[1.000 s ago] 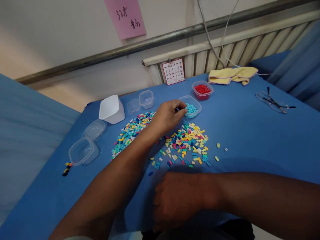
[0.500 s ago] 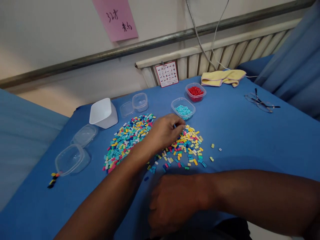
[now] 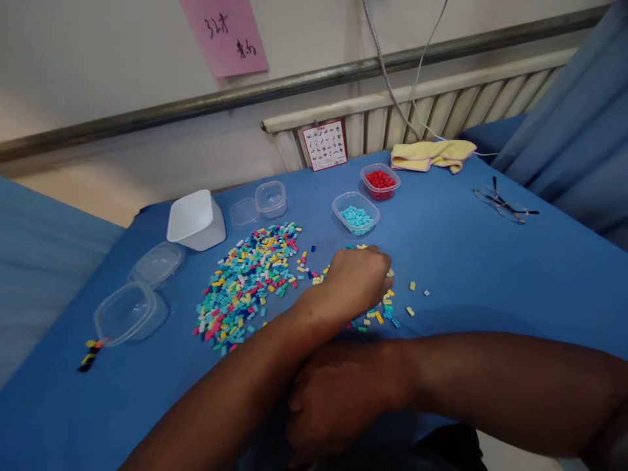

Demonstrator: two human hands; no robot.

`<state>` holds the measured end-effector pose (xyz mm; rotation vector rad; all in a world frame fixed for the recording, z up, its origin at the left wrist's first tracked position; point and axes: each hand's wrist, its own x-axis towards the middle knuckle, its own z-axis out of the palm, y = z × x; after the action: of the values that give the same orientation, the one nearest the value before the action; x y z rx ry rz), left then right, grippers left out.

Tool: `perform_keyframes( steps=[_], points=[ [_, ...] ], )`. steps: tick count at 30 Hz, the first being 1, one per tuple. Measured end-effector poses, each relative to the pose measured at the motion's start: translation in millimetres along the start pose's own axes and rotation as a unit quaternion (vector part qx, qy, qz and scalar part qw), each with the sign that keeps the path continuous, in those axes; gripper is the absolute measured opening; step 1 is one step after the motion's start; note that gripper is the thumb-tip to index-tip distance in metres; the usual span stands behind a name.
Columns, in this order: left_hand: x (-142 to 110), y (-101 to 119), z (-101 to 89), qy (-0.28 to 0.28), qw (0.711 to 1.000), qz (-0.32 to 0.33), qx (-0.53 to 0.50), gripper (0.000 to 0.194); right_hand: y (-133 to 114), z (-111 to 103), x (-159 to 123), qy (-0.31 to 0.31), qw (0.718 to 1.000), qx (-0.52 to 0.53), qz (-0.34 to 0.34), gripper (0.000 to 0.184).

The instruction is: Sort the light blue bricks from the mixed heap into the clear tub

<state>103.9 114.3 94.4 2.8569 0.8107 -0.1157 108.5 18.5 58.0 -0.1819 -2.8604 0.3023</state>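
Note:
My left hand (image 3: 360, 278) reaches over the right-hand pile of small toy bricks (image 3: 379, 318), its fingers curled down and closed. The fingertips and whatever they pinch are hidden behind the hand. Nearer to me, my right hand (image 3: 336, 402) rests low under the left forearm, curled like a fist and in shadow; its inside cannot be seen. Left of the hands spreads a larger pile of mixed bricks (image 3: 250, 275) in teal, yellow, pink, blue and white. Beyond the left hand stands a clear tub with light-blue bricks (image 3: 356, 218), and behind it a tub with red bricks (image 3: 381, 180).
At the left are a white bin (image 3: 196, 222), a clear tub (image 3: 130, 314), its lid (image 3: 157, 263) and a smaller tub (image 3: 271, 198). A picture card (image 3: 324, 145) leans at the back. A yellow cloth (image 3: 432, 155) and eyeglasses (image 3: 505, 203) lie to the right.
My left hand has moved to the right and a little nearer, covering more of the right-hand brick pile. My right hand stays almost in place. The view has shifted slightly.

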Motion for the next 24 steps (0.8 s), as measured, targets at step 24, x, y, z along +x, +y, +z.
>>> perform_keyframes(
  steps=[24],
  points=[
    [28.2, -86.5, -37.8, 0.24, 0.947, -0.089, -0.194, 0.025, 1.9, 3.8, -5.4, 0.04, 0.999, -0.013, 0.026, 0.036]
  ],
)
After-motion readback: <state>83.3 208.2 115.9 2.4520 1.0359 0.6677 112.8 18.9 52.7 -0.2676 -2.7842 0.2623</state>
